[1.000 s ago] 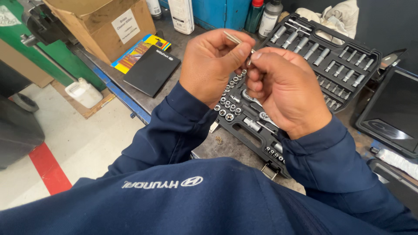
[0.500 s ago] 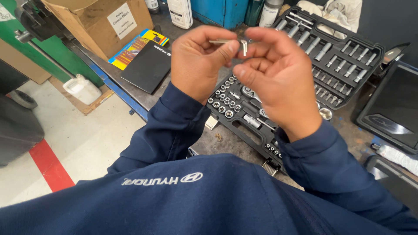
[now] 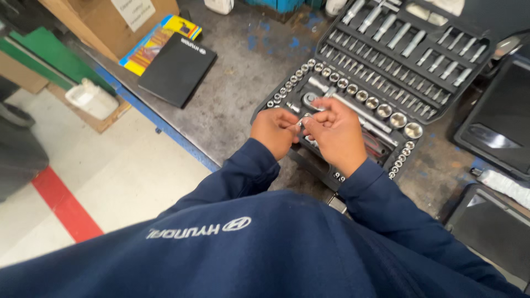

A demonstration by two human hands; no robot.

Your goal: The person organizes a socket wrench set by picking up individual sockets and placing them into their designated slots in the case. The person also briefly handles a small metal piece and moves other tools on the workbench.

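Observation:
My left hand (image 3: 273, 131) and my right hand (image 3: 335, 132) meet over the near edge of an open black socket set case (image 3: 467, 65). Both pinch a small thin metal tool piece (image 3: 298, 122) between their fingertips; its exact kind is too small to tell. Rows of chrome sockets (image 3: 381, 108) and a long ratchet handle (image 3: 353, 109) lie in the case just beyond my hands. My dark blue sleeves fill the lower part of the view.
The case lies on a grey metal workbench (image 3: 243, 83) with a blue front edge. A black booklet (image 3: 176, 69) and a colourful booklet (image 3: 160, 40) lie at the left by a cardboard box (image 3: 110, 19). More black cases (image 3: 499, 118) sit at the right.
My hands have dropped from close to the camera down to the case's near edge, still joined on the small metal piece. The view has pulled back and shows more of the case.

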